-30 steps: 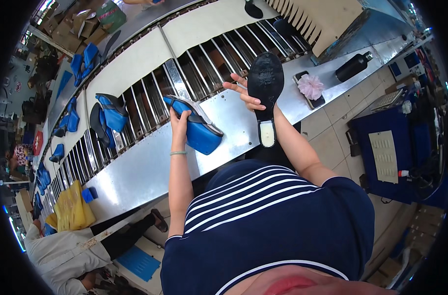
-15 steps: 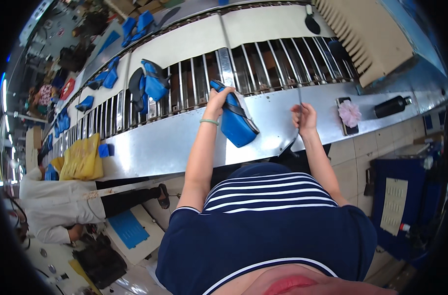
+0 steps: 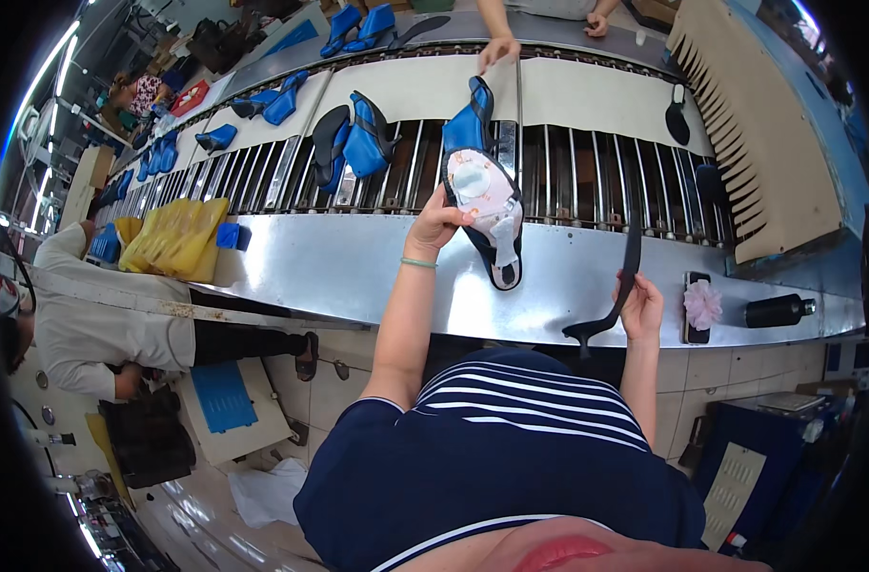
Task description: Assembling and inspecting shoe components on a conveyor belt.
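My left hand grips a shoe by its edge, its underside turned up. That underside is pale pinkish white with a round whitish patch and a black border. My right hand pinches a thin, curved black shoe sole, seen nearly edge-on, above the bench's front edge. Just beyond the held shoe, a blue shoe last with black straps sits on the conveyor. A co-worker's hand reaches to the top of it.
A metal bench borders the roller conveyor. More blue lasts stand to the left. Yellow sheets lie at the bench's left; a phone with a pink flower and a black bottle at its right. A cardboard flap rises there.
The held shoe has gone from its blue last side showing to underside up. The black sole in my right hand shows more fully. A co-worker's arms and another blue last have appeared across the conveyor.
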Action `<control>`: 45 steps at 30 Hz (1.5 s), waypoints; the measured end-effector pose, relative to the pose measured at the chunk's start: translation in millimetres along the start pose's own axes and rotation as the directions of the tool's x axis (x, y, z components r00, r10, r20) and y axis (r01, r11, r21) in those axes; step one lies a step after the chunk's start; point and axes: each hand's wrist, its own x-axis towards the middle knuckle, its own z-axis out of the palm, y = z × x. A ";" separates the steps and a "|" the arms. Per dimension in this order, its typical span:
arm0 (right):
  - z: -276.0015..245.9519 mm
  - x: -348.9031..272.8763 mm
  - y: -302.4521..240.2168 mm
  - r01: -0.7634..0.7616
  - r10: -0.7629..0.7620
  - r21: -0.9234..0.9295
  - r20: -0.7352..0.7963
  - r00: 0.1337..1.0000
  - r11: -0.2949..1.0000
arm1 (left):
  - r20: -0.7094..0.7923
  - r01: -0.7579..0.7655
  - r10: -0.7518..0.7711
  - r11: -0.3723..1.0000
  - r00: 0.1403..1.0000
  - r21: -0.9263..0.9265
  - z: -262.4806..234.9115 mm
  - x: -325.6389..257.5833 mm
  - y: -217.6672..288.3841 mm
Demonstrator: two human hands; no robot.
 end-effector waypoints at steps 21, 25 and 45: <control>99.6 -6.8 16.3 0.126 0.063 -0.572 0.299 0.952 0.810 | -0.162 -0.071 0.112 0.968 0.980 0.242 36.1 -13.9 2.1; 128.2 -13.9 25.4 0.121 0.091 -0.535 0.353 0.931 0.836 | -0.179 -0.126 0.173 0.960 0.968 0.248 43.1 -12.8 1.5; 180.4 21.1 67.4 0.168 0.136 -0.524 0.491 0.860 0.835 | -0.225 -0.253 0.280 0.957 0.933 0.139 65.2 -3.3 3.1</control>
